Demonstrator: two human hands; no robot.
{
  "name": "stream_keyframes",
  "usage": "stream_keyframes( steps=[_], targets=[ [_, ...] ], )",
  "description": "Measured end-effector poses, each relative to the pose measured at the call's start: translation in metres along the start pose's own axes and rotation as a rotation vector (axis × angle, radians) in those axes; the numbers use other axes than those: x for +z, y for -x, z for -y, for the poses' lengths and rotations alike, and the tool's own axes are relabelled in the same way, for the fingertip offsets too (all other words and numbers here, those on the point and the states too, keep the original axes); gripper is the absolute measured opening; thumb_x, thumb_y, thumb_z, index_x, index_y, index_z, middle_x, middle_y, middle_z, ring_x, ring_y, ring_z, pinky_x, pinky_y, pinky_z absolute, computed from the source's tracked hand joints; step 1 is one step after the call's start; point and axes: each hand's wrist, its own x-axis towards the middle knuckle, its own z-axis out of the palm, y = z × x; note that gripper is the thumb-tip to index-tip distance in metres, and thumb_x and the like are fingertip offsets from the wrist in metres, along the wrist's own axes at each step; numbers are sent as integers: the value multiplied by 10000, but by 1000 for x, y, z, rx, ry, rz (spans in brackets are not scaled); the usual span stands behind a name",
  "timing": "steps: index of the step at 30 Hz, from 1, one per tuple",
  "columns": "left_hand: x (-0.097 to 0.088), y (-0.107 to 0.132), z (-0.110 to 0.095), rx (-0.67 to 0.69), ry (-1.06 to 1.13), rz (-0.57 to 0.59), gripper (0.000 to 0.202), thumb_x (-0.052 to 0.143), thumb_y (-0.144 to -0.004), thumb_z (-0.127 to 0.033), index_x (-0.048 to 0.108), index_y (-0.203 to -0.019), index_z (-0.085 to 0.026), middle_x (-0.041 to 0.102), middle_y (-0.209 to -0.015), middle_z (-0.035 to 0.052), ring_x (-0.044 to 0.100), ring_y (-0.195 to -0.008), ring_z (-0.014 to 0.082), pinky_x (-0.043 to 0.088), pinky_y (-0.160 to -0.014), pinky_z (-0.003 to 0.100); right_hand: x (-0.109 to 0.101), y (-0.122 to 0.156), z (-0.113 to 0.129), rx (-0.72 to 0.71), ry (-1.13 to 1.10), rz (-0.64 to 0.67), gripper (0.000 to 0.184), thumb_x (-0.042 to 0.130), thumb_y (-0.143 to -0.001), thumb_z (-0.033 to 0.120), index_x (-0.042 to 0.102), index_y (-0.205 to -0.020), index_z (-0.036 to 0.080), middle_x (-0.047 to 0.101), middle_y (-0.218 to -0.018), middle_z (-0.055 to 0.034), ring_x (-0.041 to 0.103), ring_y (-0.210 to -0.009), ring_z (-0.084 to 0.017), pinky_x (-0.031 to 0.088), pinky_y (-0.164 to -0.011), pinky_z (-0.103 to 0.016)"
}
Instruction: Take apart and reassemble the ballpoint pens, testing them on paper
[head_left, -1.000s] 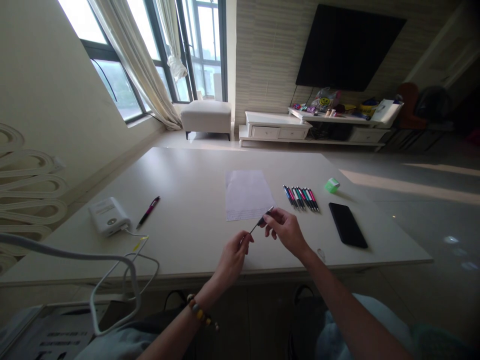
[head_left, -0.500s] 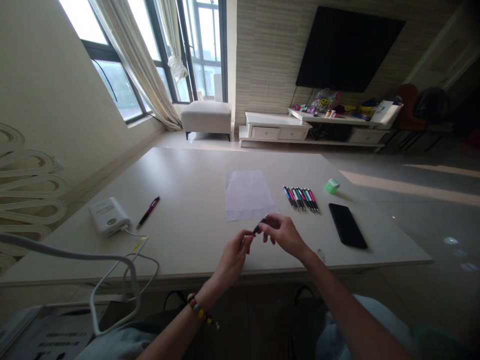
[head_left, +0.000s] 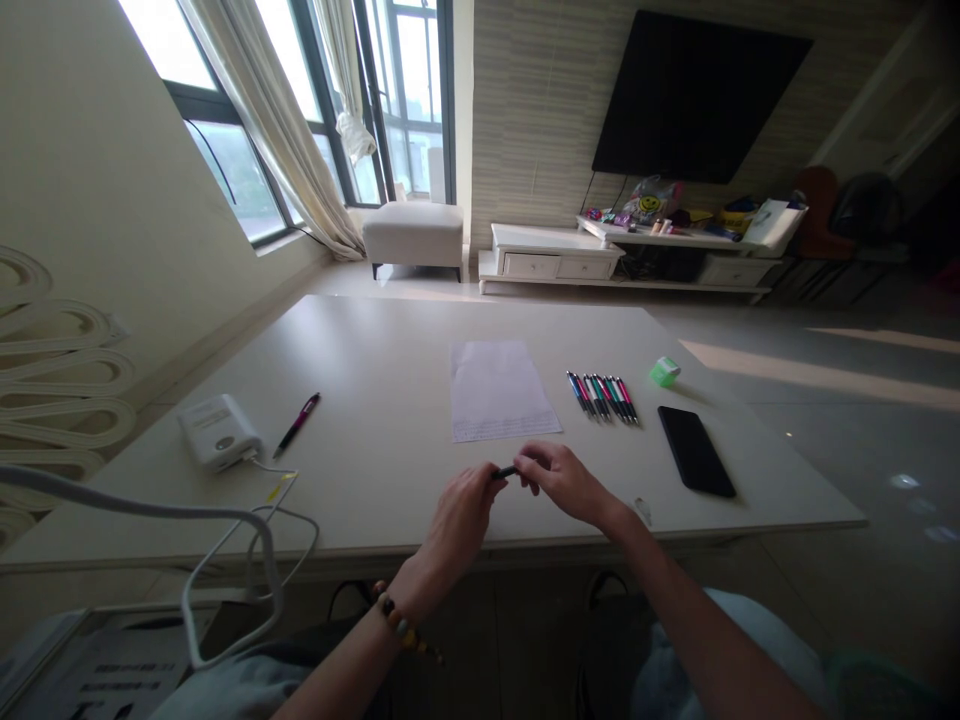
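Observation:
Both hands meet over the near part of the white table, in front of a sheet of paper (head_left: 501, 390). A short dark length of a pen (head_left: 505, 472) shows between them, lying nearly level. My left hand (head_left: 461, 508) pinches its left end, and the fingertips of my right hand (head_left: 561, 478) close on the other end. Fingers cover the rest of the pen. Beyond my right hand, several pens (head_left: 602, 398) in blue, red, white and green lie side by side in a row. A single purple and black pen (head_left: 297, 425) rests off to the left.
On the right of the table (head_left: 375, 370) are a black phone (head_left: 695, 450) and a small green box (head_left: 664, 372). A white device (head_left: 219, 432) with a looping cable (head_left: 289, 518) stands on the left. A small clear scrap lies near the front edge.
The pen has swung from a slant to nearly level. My right hand has come down slightly, and my left fingers have closed further round the pen's end.

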Motion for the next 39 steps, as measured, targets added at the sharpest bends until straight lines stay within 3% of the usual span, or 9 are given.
stream_keyframes(
  steps=[6, 11, 16, 21, 25, 29, 32, 36, 39],
  targets=[
    [-1, 0, 0, 33, -4, 8, 119, 435, -899, -214, 550, -933, -208, 657, -831, 32, 588, -773, 165, 412, -701, 270, -2, 3, -1, -2, 100, -11, 436, 436, -884, 478, 590, -628, 160, 568, -533, -2, 505, -495, -110, 382, -506, -223],
    [0, 1, 7, 141, -189, -9, 103, 463, -904, -241, 556, -945, -220, 669, -892, 30, 578, -823, 187, 391, -776, 324, 5, 3, -5, 82, 77, 24, 575, 368, -892, 548, 523, -490, 167, 438, -366, 25, 437, -376, -97, 358, -468, -226],
    [-3, 1, 7, 97, -199, -22, 161, 410, -927, -264, 559, -911, -207, 657, -860, 33, 574, -787, 171, 398, -745, 310, 1, 3, -3, 35, 29, 33, 390, 489, -849, 518, 595, -718, 166, 585, -580, 12, 513, -490, -106, 387, -507, -218],
    [-6, -1, 4, 99, -160, -8, 142, 437, -910, -244, 569, -944, -204, 661, -870, 39, 575, -785, 171, 406, -746, 316, 1, 2, -4, 52, 44, -1, 571, 348, -900, 547, 485, -489, 175, 451, -401, 24, 449, -422, -102, 382, -521, -232],
    [-7, -2, 5, 82, -155, -23, 144, 437, -908, -248, 573, -905, -199, 657, -854, 41, 576, -768, 173, 411, -732, 317, 2, 2, -5, 45, -6, 25, 471, 418, -877, 540, 562, -622, 171, 544, -515, 13, 483, -464, -106, 378, -498, -226],
    [-6, -2, 7, 116, -110, -25, 134, 459, -897, -242, 575, -949, -202, 663, -867, 42, 583, -774, 170, 419, -744, 314, 2, 3, -5, 64, 4, 2, 581, 340, -898, 555, 477, -477, 179, 449, -400, 18, 444, -415, -101, 379, -502, -233],
    [-6, -2, 6, 117, -132, -23, 135, 455, -901, -252, 575, -933, -199, 663, -855, 41, 581, -768, 172, 421, -737, 315, 2, 4, -4, 50, -5, 5, 483, 412, -876, 543, 543, -596, 172, 534, -501, 13, 482, -460, -105, 383, -502, -229],
    [-6, -2, 5, 146, -141, -13, 120, 458, -903, -254, 561, -931, -198, 664, -862, 39, 579, -785, 174, 417, -754, 319, 2, 5, -2, 49, 36, -2, 547, 354, -902, 523, 472, -494, 178, 453, -419, 25, 454, -433, -103, 388, -534, -240],
    [-6, -2, 5, 133, -153, -14, 120, 452, -906, -255, 558, -917, -199, 662, -849, 36, 576, -782, 176, 415, -745, 318, 2, 6, -1, 44, 22, 5, 448, 428, -876, 508, 541, -604, 171, 530, -512, 18, 485, -475, -108, 381, -516, -232]
  ],
)
